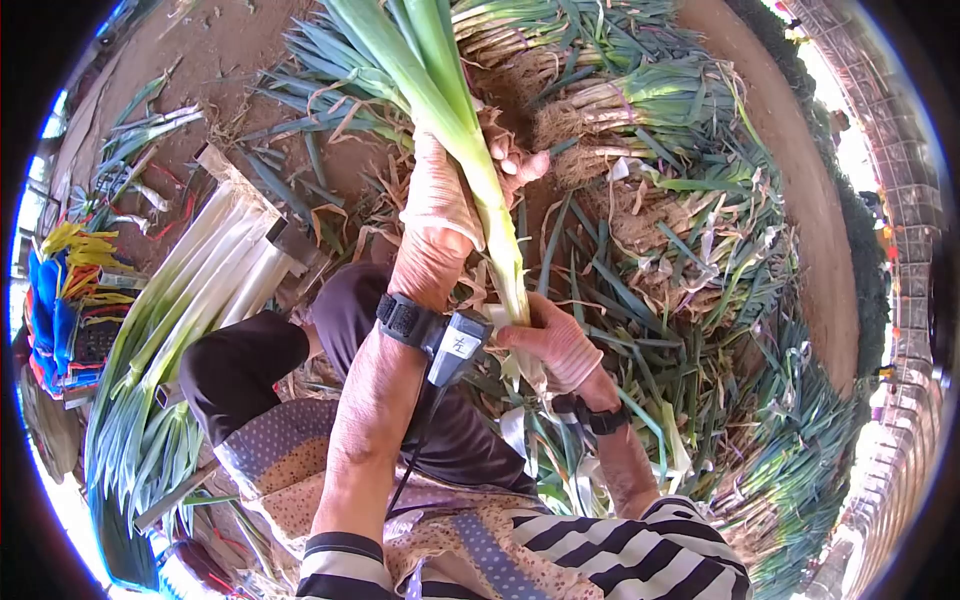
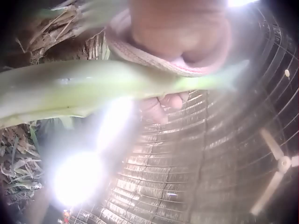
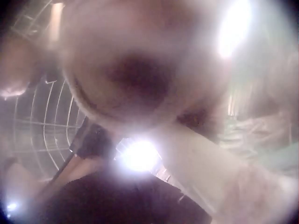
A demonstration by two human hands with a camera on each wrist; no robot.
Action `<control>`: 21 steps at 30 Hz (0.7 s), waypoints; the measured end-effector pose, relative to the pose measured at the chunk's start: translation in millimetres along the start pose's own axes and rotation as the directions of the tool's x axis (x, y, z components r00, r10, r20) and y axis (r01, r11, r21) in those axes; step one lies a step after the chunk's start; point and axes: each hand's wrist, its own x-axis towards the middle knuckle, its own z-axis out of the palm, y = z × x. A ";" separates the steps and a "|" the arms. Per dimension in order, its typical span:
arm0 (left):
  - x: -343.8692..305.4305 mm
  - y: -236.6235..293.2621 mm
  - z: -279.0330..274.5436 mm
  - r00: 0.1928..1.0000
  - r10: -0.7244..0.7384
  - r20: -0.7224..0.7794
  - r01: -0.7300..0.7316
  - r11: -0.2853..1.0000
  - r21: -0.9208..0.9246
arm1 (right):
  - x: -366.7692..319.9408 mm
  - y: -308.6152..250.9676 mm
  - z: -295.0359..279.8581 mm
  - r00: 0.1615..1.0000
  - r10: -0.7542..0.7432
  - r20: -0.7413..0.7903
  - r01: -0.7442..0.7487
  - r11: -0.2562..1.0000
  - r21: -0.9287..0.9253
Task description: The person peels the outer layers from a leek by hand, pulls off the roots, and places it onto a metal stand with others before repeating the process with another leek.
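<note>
Striped sleeves (image 1: 640,555) nearest, left hand (image 1: 438,205) gripping the leek (image 1: 452,100) high, right hand (image 1: 555,345) gripping low; wrist camera (image 1: 455,345) label illegible

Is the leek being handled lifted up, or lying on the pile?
Lifted. The left hand grips the leek mid-stalk and the right hand grips its white lower end, holding it above the person's lap.

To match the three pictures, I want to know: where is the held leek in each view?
Head: leek runs from top centre down to the middle.
Left wrist: leek crosses the upper half, left to right.
Right wrist: probably the blurred pale stalk, lower right.
Landmark: arched wire frame, behind in both wrist views.
</note>
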 end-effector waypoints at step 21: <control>-23.8 -41.0 10.1 0.993 -0.103 -0.064 0.112 0.583 0.805 | 17.4 -26.8 0.3 0.393 -0.799 -0.455 0.226 0.563 -0.795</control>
